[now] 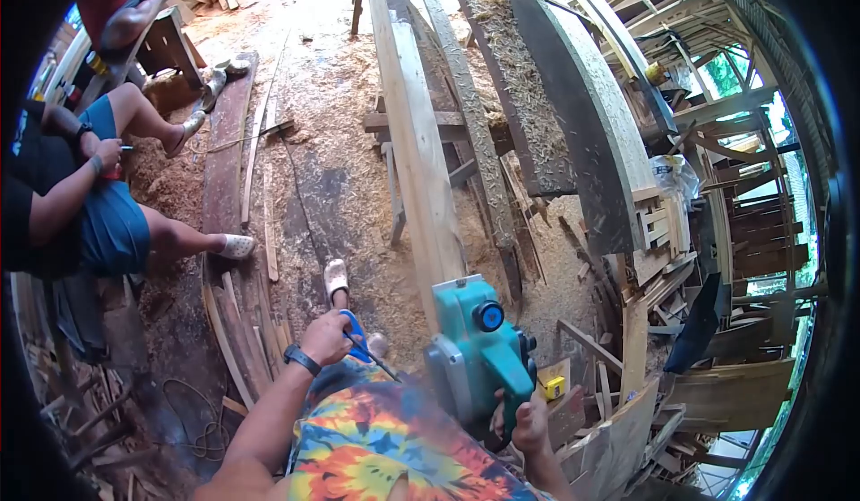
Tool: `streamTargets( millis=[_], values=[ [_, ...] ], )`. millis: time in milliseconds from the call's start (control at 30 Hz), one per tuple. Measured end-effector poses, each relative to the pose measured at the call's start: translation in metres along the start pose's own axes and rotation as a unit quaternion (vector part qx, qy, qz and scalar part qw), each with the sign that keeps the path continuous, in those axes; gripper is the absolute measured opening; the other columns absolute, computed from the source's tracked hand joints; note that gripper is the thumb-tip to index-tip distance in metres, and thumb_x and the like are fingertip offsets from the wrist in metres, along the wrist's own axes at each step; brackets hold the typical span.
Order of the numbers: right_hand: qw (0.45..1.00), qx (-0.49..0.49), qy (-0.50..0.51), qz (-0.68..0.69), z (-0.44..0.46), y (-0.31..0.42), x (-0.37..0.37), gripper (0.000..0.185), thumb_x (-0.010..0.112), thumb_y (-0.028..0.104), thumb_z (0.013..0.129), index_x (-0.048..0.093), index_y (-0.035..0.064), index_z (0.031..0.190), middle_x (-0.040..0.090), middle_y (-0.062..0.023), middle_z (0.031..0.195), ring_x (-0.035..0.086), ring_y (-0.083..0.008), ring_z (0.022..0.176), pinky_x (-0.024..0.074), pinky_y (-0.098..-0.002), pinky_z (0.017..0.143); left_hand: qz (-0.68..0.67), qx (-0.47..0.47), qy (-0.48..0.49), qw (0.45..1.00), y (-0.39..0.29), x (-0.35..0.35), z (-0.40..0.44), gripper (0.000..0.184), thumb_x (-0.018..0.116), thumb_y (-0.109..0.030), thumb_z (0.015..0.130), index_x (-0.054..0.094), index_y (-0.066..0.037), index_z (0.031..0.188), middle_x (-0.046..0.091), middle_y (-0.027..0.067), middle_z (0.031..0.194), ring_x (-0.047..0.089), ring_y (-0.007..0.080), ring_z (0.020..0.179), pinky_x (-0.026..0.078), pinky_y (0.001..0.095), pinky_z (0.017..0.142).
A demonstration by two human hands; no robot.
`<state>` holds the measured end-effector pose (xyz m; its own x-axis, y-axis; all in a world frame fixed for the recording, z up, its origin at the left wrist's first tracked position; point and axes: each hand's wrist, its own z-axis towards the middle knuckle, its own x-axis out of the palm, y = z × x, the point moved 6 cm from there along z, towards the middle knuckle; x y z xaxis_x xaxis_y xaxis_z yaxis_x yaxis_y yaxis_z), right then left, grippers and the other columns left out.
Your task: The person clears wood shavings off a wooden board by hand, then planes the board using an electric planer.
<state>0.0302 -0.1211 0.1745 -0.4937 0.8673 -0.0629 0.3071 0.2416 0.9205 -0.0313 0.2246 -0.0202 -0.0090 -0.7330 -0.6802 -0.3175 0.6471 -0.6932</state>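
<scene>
A teal electric hand planer (484, 344) rests on the near end of a long pale wooden beam (417, 142). My right hand (530, 422) is closed around its rear handle, partly hidden by the tool. My left hand (324, 338), with a dark watch on the wrist, is closed left of the planer. From its fingers a thin dark cord (387, 371) slants down toward my tie-dye shirt. Beside those fingers shows a bright blue piece (356, 332), which I cannot identify. Below the left hand's reach, my shoe (336, 277) stands on the shavings.
Sawhorse supports (430, 123) cross under the beam. Shavings cover a dark plank (528, 98) to the right. A yellow tape measure (554, 387) lies by my right hand. A person in blue shorts (112, 223) sits at left, another behind. A dark line (300, 183) crosses the floor.
</scene>
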Motion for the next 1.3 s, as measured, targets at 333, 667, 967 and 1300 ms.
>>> streamTargets(
  millis=[333, 667, 967, 1300],
  values=[
    [0.997, -0.052, 0.055, -0.028, 0.138, 0.062, 0.039, 0.068, 0.043, 0.062, 0.100, 0.054, -0.0052, 0.109, 0.053, -0.0052, 0.057, 0.050, -0.0131, 0.045, 0.0454, -0.0285, 0.047, 0.019, 0.012, -0.033, 0.999, 0.013, -0.018, 0.049, 0.017, 0.071, -0.022, 0.081, 0.069, -0.006, 0.079, 0.064, 0.0203, 0.082, 0.064, 0.0395, 0.079, 0.052, 0.0494, 0.072],
    [0.985, -0.129, 0.088, -0.074, 0.431, 0.174, 0.112, 0.066, 0.036, 0.064, 0.102, 0.058, 0.0014, 0.102, 0.052, -0.0045, 0.059, 0.051, -0.0167, 0.046, 0.0472, -0.0345, 0.050, -0.102, -0.047, -0.126, 0.986, 0.024, -0.089, 0.087, 0.018, 0.074, -0.016, 0.081, 0.066, 0.000, 0.081, 0.061, 0.0190, 0.074, 0.062, 0.0331, 0.068, 0.050, 0.0415, 0.063],
    [0.991, -0.083, 0.080, -0.062, 0.541, 0.178, 0.128, 0.067, 0.034, 0.065, 0.101, 0.057, 0.0015, 0.104, 0.051, -0.0038, 0.059, 0.050, -0.0166, 0.046, 0.0472, -0.0346, 0.051, -0.190, -0.103, -0.161, 0.963, 0.041, -0.131, 0.098, 0.024, 0.068, -0.021, 0.094, 0.067, 0.002, 0.094, 0.061, 0.0057, 0.070, 0.055, 0.0110, 0.062, 0.044, 0.0301, 0.057],
    [0.994, -0.065, 0.057, -0.073, 0.464, 0.152, 0.112, 0.069, 0.032, 0.066, 0.101, 0.056, 0.0016, 0.107, 0.050, -0.0030, 0.059, 0.049, -0.0165, 0.046, 0.0473, -0.0348, 0.052, -0.204, -0.090, -0.152, 0.963, 0.058, -0.093, 0.071, 0.019, 0.067, -0.020, 0.092, 0.068, -0.001, 0.090, 0.067, 0.0168, 0.077, 0.067, 0.0283, 0.072, 0.050, 0.0395, 0.065]
  ],
)
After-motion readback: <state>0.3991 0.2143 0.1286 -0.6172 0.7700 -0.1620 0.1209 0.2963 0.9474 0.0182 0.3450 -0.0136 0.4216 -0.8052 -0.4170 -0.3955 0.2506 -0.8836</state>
